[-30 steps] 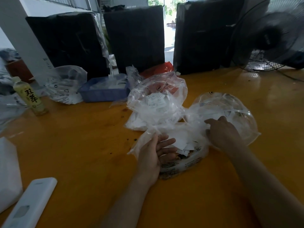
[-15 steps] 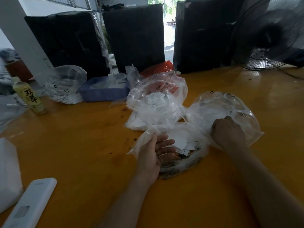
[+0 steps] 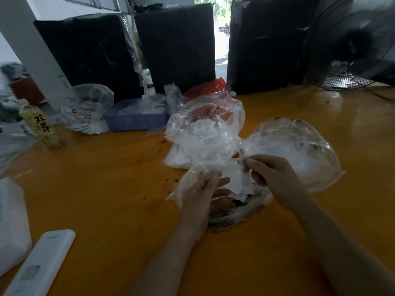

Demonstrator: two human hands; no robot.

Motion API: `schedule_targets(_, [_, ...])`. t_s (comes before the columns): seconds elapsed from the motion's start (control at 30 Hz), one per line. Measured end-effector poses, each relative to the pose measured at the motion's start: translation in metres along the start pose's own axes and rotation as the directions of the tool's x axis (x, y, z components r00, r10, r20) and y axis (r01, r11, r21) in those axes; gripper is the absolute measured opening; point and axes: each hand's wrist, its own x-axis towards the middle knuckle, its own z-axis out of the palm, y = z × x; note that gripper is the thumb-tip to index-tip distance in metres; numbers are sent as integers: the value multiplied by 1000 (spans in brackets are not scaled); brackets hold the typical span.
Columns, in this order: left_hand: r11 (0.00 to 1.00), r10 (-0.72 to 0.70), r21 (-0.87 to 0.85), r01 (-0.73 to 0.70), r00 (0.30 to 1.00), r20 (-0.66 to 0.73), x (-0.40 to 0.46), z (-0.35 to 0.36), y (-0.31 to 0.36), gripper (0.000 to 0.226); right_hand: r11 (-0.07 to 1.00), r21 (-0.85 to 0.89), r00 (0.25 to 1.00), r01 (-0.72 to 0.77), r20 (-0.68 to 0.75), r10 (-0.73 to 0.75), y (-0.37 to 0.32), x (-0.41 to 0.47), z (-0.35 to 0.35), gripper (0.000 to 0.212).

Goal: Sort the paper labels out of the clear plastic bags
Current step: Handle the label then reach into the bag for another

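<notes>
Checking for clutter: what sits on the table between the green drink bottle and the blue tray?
In the head view, a crumpled clear plastic bag lies between the bottle and tray.

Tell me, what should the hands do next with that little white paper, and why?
Probably lower the paper label into the front bag and let go. The right hand pinches it just above that bag's mouth, the left hand holds the plastic edge open, and other white labels already lie inside. I can't be sure this bag is the right pile.
</notes>
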Motion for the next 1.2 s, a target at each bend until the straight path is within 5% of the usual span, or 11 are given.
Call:
schedule_targets(0.2, [989, 54, 133, -63, 996, 74, -7, 1, 2, 53, 974, -203, 982, 96, 181, -59, -2, -4, 11, 19])
schedule_targets(0.4, [997, 41, 64, -46, 996, 84, -6, 4, 6, 44, 879, -449, 986, 164, 44, -162, 4, -3, 23, 8])
schedule_targets(0.57, [955, 119, 270, -120, 993, 20, -6, -1, -2, 6, 903, -399, 987, 161, 40, -158, 7, -4, 23, 10])
schedule_targets(0.77, [976, 57, 205, -68, 996, 62, -8, 2, 2, 37, 964, -250, 994, 87, 86, -68, 6, -4, 23, 22])
schedule_targets(0.9, [959, 92, 265, -97, 995, 31, -8, 1, -1, 6, 977, -204, 991, 59, 131, -32, 4, -4, 26, 17])
schedule_targets(1.2, [998, 19, 53, -18, 1000, -24, 0, 1, -3, 19, 960, -271, 993, 67, 115, -37, 9, -3, 12, 10])
